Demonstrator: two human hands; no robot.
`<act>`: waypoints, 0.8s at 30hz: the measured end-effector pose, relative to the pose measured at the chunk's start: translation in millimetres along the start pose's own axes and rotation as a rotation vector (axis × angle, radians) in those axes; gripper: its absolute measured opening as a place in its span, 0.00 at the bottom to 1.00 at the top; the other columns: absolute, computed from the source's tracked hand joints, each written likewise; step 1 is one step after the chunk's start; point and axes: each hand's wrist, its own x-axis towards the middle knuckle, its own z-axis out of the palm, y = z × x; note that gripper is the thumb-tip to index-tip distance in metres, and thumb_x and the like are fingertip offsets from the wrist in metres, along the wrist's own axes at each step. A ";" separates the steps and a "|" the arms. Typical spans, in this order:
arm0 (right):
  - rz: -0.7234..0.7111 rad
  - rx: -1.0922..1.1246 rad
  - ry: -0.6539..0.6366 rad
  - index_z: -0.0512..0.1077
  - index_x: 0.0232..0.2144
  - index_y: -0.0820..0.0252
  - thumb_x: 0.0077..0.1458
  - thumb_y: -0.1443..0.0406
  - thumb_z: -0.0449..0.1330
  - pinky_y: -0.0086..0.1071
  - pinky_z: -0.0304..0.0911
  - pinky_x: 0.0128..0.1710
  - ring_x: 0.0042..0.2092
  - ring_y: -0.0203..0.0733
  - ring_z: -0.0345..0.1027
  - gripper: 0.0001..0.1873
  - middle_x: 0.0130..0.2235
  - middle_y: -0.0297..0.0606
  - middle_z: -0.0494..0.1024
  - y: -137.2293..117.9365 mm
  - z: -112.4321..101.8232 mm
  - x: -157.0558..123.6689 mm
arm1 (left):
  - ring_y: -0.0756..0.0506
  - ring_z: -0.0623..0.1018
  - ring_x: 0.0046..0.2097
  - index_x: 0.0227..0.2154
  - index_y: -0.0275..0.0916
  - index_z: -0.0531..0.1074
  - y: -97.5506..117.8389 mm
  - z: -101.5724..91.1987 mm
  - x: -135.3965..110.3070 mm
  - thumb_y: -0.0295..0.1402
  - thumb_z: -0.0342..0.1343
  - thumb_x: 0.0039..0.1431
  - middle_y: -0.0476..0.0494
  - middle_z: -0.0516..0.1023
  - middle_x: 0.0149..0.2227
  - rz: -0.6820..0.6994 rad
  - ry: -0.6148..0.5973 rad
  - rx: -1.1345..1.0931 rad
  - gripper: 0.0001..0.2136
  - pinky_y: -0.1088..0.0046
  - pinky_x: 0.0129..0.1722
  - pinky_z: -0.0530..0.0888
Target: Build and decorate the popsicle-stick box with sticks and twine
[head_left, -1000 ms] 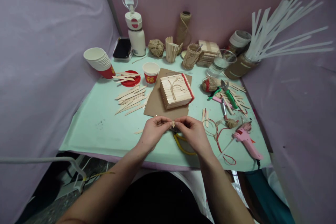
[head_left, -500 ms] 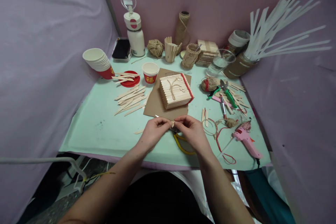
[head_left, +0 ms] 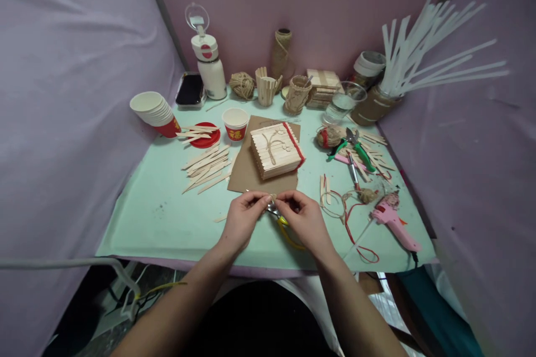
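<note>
My left hand (head_left: 244, 218) and my right hand (head_left: 304, 218) meet near the table's front edge, fingertips pinched together on a small pale wooden piece (head_left: 273, 197). Just below them on the mint-green table cover (head_left: 167, 217) lie yellow-handled scissors (head_left: 285, 227). Right behind the hands a box of wooden sticks (head_left: 275, 149) with twine decoration and a red edge rests on a brown cardboard sheet (head_left: 247, 175).
Loose wooden sticks (head_left: 206, 163) lie to the left, by a stack of paper cups (head_left: 154, 112), a red lid (head_left: 204, 136) and a single cup (head_left: 235, 123). A pink glue gun (head_left: 393, 221), green pliers (head_left: 360, 150) and twine scraps lie right. Bottle, twine balls and jars line the back.
The hands stay pinched together on the small piece. The view has tilted slightly, so the table and its objects sit a little lower and to the left in the picture.
</note>
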 end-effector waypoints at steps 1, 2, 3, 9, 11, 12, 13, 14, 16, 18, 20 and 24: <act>0.006 0.003 0.007 0.74 0.29 0.61 0.49 0.59 0.61 0.29 0.62 0.31 0.29 0.36 0.66 0.10 0.28 0.36 0.77 -0.6 0.5 -0.5 | 0.53 0.69 0.28 0.26 0.36 0.78 0.4 0.9 -0.6 0.36 0.65 0.44 0.48 0.75 0.25 0.004 0.008 -0.015 0.09 0.76 0.30 0.65; 0.013 0.011 0.010 0.74 0.29 0.61 0.48 0.59 0.61 0.30 0.62 0.31 0.29 0.36 0.66 0.10 0.28 0.36 0.77 -1.0 1.0 -0.9 | 0.53 0.69 0.28 0.26 0.36 0.78 0.8 1.9 -1.2 0.36 0.66 0.44 0.48 0.76 0.25 0.007 0.017 -0.030 0.09 0.76 0.31 0.65; 0.021 0.023 0.011 0.74 0.29 0.61 0.48 0.59 0.61 0.30 0.62 0.31 0.29 0.36 0.66 0.10 0.28 0.36 0.77 -1.3 1.3 -1.3 | 0.53 0.69 0.28 0.26 0.36 0.78 1.2 2.7 -1.8 0.36 0.66 0.44 0.48 0.76 0.25 0.007 0.024 -0.045 0.09 0.76 0.31 0.65; 0.035 0.096 0.026 0.74 0.27 0.61 0.47 0.59 0.61 0.30 0.62 0.31 0.29 0.36 0.66 0.10 0.27 0.36 0.76 -1.1 2.6 -2.5 | 0.52 0.67 0.27 0.26 0.35 0.78 1.7 7.5 -5.2 0.38 0.66 0.43 0.49 0.74 0.23 -0.007 0.048 -0.093 0.11 0.76 0.29 0.64; 0.034 0.101 0.030 0.73 0.26 0.61 0.47 0.59 0.61 0.30 0.62 0.30 0.28 0.36 0.66 0.10 0.26 0.36 0.76 -0.4 2.8 -2.6 | 0.52 0.67 0.27 0.26 0.35 0.78 1.1 8.4 -6.4 0.38 0.66 0.43 0.48 0.74 0.23 -0.015 0.043 -0.089 0.11 0.76 0.29 0.64; 0.035 0.102 0.030 0.73 0.26 0.61 0.47 0.59 0.61 0.30 0.61 0.30 0.28 0.36 0.65 0.10 0.26 0.36 0.76 -0.1 2.9 -2.6 | 0.52 0.67 0.27 0.27 0.35 0.78 0.7 8.5 -6.8 0.38 0.66 0.43 0.48 0.74 0.23 -0.021 0.038 -0.086 0.11 0.76 0.29 0.64; 0.036 0.100 0.028 0.73 0.26 0.61 0.47 0.58 0.61 0.29 0.61 0.30 0.28 0.36 0.65 0.11 0.26 0.36 0.75 0.0 2.8 -2.7 | 0.53 0.67 0.27 0.27 0.35 0.77 0.3 8.2 -7.2 0.38 0.66 0.44 0.48 0.73 0.23 -0.027 0.032 -0.082 0.11 0.76 0.29 0.64; 0.036 0.095 0.025 0.72 0.25 0.61 0.48 0.58 0.60 0.29 0.61 0.29 0.28 0.36 0.65 0.11 0.26 0.36 0.75 -0.1 2.5 -2.9 | 0.53 0.67 0.27 0.27 0.35 0.77 -0.1 7.4 -7.3 0.38 0.65 0.44 0.49 0.73 0.23 -0.033 0.024 -0.075 0.11 0.76 0.29 0.64; 0.033 0.073 0.016 0.72 0.25 0.61 0.48 0.59 0.60 0.29 0.60 0.29 0.28 0.36 0.64 0.10 0.26 0.35 0.74 -1.1 1.3 -3.4 | 0.53 0.67 0.28 0.28 0.35 0.77 -0.2 4.2 -6.3 0.38 0.65 0.45 0.48 0.74 0.24 -0.041 -0.009 -0.048 0.11 0.76 0.29 0.64; 0.024 0.036 0.005 0.72 0.25 0.61 0.49 0.59 0.59 0.29 0.59 0.29 0.28 0.36 0.64 0.10 0.25 0.35 0.74 -2.5 -0.5 -4.2 | 0.52 0.68 0.28 0.30 0.35 0.77 2.2 -1.0 -3.6 0.39 0.63 0.47 0.48 0.75 0.25 -0.040 -0.049 0.005 0.12 0.76 0.29 0.65; 0.013 -0.003 -0.012 0.72 0.25 0.60 0.50 0.59 0.59 0.29 0.59 0.29 0.28 0.36 0.63 0.10 0.25 0.35 0.73 -3.6 -2.5 -4.9 | 0.52 0.69 0.28 0.30 0.36 0.77 8.5 -7.0 0.5 0.40 0.62 0.49 0.47 0.75 0.26 -0.027 -0.074 0.102 0.12 0.76 0.30 0.65; 0.008 -0.064 -0.048 0.72 0.25 0.60 0.50 0.59 0.58 0.28 0.58 0.29 0.27 0.36 0.62 0.10 0.25 0.34 0.73 -2.9 -4.4 -5.9 | 0.48 0.74 0.33 0.27 0.36 0.77 28.5 -15.9 8.2 0.39 0.61 0.49 0.45 0.78 0.29 0.007 -0.163 0.340 0.10 0.74 0.35 0.68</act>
